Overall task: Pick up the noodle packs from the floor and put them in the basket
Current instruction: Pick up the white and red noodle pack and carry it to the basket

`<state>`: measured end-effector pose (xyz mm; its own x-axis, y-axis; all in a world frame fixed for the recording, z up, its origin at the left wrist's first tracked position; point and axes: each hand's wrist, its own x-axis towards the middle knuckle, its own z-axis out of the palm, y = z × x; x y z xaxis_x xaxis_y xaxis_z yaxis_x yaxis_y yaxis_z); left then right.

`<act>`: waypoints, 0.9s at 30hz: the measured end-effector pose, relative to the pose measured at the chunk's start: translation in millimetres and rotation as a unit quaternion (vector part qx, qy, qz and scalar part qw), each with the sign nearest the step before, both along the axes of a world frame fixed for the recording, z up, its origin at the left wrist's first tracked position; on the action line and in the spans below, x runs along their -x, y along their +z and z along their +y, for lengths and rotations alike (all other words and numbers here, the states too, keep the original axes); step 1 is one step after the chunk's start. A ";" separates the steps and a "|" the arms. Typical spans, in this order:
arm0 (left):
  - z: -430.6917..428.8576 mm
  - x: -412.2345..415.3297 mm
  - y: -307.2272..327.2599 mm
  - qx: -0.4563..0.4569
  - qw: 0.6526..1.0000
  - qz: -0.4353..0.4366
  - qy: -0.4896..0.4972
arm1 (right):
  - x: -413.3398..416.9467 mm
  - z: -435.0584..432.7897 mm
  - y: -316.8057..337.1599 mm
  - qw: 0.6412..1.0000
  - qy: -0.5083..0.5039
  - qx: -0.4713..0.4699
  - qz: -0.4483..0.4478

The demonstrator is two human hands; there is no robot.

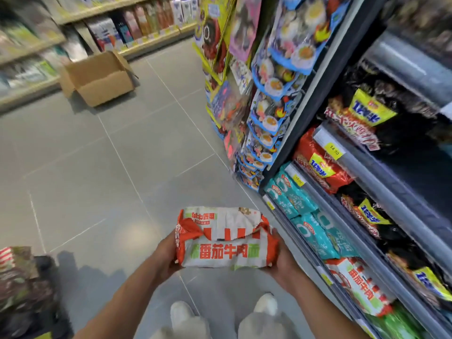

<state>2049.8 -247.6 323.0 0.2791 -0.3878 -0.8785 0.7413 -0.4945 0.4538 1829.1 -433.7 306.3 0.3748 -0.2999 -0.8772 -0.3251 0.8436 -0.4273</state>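
A white and orange multi-pack of noodles (pixel 226 238) with green and orange lettering is held level above the grey floor, in front of my shoes. My left hand (pixel 167 256) grips its left end. On the pack's right end sits my right hand (pixel 281 259), also gripping. At the lower left edge is a dark basket (pixel 42 289), blurred, with several noodle packs (pixel 17 263) in it.
Shelves of noodle packs (pixel 320 167) run along the right. A hanging display of snack bags (pixel 269 99) stands ahead on the right. An open cardboard box (pixel 97 79) lies on the floor at the far left, in front of more shelves (pixel 31 52).
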 end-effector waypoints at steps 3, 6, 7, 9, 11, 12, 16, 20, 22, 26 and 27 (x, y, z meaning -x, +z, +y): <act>-6.7 10.6 75.1 -0.029 0.999 -0.039 -0.015 | 19.8 -3.7 70.0 0.997 0.012 0.070 0.001; -17.3 33.4 136.2 -0.027 0.997 -0.071 -0.024 | 39.4 -4.8 140.7 0.991 0.023 0.132 -0.009; -19.3 39.6 148.8 -0.024 0.996 -0.076 -0.031 | 45.0 -3.7 157.3 0.990 0.014 0.140 -0.009; -24.4 48.3 171.3 -0.015 0.994 -0.096 -0.043 | 57.1 -3.9 181.3 0.986 -0.008 0.165 -0.004; -29.4 54.5 186.6 -0.011 0.992 -0.110 -0.057 | 75.0 -0.7 204.0 0.981 -0.025 0.191 -0.002; -30.7 55.9 191.7 -0.010 0.991 -0.113 -0.068 | 82.0 2.4 210.7 0.980 -0.034 0.198 0.004; -45.3 65.2 212.6 0.024 0.982 -0.125 -0.142 | 113.2 20.7 234.9 0.972 -0.087 0.216 0.020; -59.7 76.8 235.6 0.042 0.963 -0.143 -0.224 | 130.5 47.5 256.0 0.958 -0.162 0.234 0.031; -66.3 81.5 245.3 0.050 0.953 -0.145 -0.262 | 138.3 65.6 263.9 0.949 -0.192 0.248 0.041; -76.0 101.7 258.5 0.058 0.928 -0.138 -0.341 | 160.8 107.0 279.3 0.929 -0.254 0.258 0.073; -77.9 110.5 260.3 0.064 0.918 -0.138 -0.367 | 169.0 118.8 281.9 0.923 -0.275 0.255 0.082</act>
